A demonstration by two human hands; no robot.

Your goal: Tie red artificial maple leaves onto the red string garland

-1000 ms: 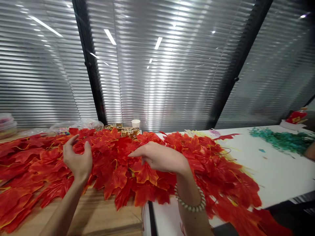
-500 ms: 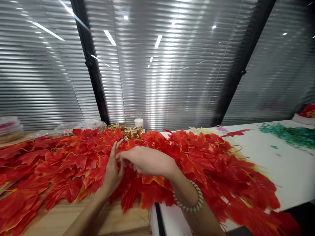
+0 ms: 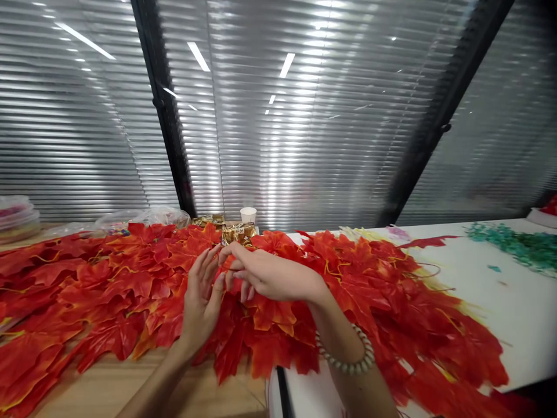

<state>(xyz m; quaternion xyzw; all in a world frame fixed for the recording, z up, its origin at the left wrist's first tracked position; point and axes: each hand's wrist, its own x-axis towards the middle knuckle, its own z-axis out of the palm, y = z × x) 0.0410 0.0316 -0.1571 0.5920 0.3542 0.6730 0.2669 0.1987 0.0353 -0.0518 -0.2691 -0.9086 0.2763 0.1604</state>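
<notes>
Above a wide spread of red artificial maple leaves (image 3: 278,325), my two hands come together near the middle. My left hand (image 3: 201,299) is raised with its palm turned right, thumb and fingers apart, and nothing shows in it. From the right reaches my right hand (image 3: 278,276), back upward, its fingers loosely bent and spread toward the left fingertips. No object is visible between the hands. The fingertips overlap in view, and I cannot tell whether they touch. A beaded bracelet (image 3: 348,367) circles my right forearm.
Behind the leaves are gold-wrapped packets (image 3: 238,233), a white paper cup (image 3: 248,215), clear plastic bags (image 3: 163,217) and stacked plastic tubs (image 3: 16,219). Teal-green artificial foliage (image 3: 516,247) lies on the white tabletop (image 3: 474,278) at right. Window blinds (image 3: 278,145) stand at the back.
My hands have drawn slightly apart from a closer overlap. The right hand's fingers have spread, and the left hand's thumb and fingers show more openly. The view has shifted a little.
</notes>
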